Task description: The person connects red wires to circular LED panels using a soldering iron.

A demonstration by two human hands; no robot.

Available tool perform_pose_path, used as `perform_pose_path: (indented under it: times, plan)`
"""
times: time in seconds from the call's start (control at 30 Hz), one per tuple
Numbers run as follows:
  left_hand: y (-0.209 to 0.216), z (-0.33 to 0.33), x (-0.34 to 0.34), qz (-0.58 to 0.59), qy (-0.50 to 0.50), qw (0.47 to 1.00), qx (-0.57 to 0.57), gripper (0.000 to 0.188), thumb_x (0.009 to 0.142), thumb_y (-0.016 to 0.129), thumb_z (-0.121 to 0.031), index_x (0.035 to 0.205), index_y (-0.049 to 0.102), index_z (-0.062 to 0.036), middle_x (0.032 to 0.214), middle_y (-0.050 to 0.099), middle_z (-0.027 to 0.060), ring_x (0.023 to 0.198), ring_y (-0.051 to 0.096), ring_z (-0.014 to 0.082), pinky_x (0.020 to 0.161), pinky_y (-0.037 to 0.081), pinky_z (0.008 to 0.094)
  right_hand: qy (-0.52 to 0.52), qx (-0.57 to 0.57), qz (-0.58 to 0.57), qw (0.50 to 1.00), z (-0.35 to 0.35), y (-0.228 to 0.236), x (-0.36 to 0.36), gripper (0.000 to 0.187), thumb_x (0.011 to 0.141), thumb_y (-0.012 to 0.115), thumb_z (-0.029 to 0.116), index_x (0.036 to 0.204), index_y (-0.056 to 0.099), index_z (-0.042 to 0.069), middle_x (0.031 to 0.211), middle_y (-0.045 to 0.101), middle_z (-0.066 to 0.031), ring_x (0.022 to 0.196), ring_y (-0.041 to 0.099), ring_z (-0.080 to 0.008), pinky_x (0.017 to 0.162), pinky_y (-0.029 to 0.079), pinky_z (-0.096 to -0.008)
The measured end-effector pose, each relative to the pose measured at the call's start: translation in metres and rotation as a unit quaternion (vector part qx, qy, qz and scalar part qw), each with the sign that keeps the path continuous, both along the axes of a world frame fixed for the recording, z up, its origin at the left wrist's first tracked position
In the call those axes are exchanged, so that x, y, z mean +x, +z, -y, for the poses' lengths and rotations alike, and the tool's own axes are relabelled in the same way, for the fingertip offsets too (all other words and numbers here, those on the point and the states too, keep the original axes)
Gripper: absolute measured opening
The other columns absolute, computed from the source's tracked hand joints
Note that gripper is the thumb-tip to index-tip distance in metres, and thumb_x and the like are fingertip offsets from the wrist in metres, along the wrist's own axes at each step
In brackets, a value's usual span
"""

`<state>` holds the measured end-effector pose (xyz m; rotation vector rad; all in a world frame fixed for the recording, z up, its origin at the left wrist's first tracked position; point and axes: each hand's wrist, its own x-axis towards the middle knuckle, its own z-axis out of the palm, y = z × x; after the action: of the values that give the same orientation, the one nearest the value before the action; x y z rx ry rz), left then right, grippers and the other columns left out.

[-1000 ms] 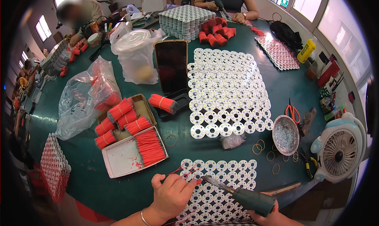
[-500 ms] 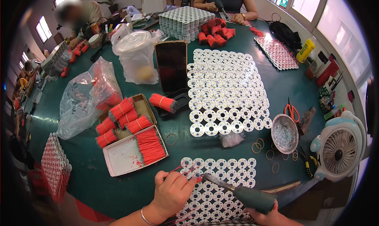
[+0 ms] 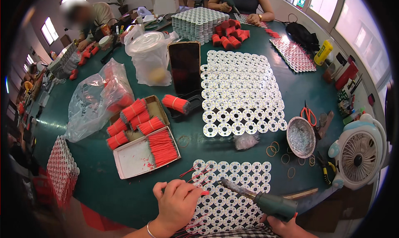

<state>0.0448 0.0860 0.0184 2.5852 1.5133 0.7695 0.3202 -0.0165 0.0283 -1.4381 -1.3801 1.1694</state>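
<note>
Pinching red wires over circuit boards on the counter is the left hand; the right hand is gripping the soldering iron by its handle, probably avoiding hot metal.

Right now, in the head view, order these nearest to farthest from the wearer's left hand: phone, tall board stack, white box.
1. White box: ahead, slightly left.
2. Phone: farther ahead, upright.
3. Tall board stack: farthest, beyond the phone.

Head-worn fisheye looks down across the green table
</note>
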Motion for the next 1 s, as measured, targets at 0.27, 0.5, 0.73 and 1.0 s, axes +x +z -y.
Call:
perform_pose_path:
  times: [0.27,0.5,0.73,1.0]
  plan:
    - [-0.011,0.007,-0.002,-0.055,-0.018,0.998,0.037,0.015,0.075,0.059,-0.015,0.087,0.067,-0.0177,0.070,0.053,-0.0096,0.077,0.052,0.0080,0.085,0.021,0.0426,0.038,0.036,0.085,0.995,0.000,0.002,-0.006,0.046,0.075,0.068,0.006,0.114,0.049,-0.006,0.103,0.062,-0.0161,0.093,0.061,-0.0222,0.080,0.048,-0.0329]
    - [-0.013,0.005,-0.002,-0.057,-0.020,0.998,0.032,0.014,0.076,0.059,-0.016,0.087,0.067,-0.0176,0.070,0.052,-0.0091,0.077,0.052,0.0082,0.086,0.021,0.0418,0.057,0.038,0.086,0.994,-0.006,0.003,-0.010,0.049,0.073,0.071,0.008,0.114,0.048,-0.005,0.101,0.063,-0.0158,0.091,0.061,-0.0227,0.082,0.047,-0.0338]
    - [-0.012,0.003,-0.001,-0.060,-0.023,0.998,0.027,0.013,0.075,0.060,-0.017,0.086,0.067,-0.0175,0.069,0.050,-0.0080,0.077,0.051,0.0084,0.086,0.021,0.0411,0.054,0.021,0.102,0.993,-0.009,0.004,-0.012,0.044,0.071,0.072,0.010,0.108,0.052,-0.002,0.096,0.063,-0.0147,0.086,0.062,-0.0238,0.081,0.046,-0.0352]
    - [-0.013,0.003,-0.001,-0.059,-0.017,0.998,0.034,0.010,0.075,0.062,-0.019,0.083,0.067,-0.0179,0.067,0.048,-0.0072,0.077,0.051,0.0089,0.086,0.022,0.0407,0.056,-0.017,0.135,0.989,-0.008,0.006,-0.012,0.048,0.069,0.072,0.010,0.110,0.052,-0.003,0.096,0.063,-0.0149,0.087,0.061,-0.0251,0.082,0.047,-0.0352]
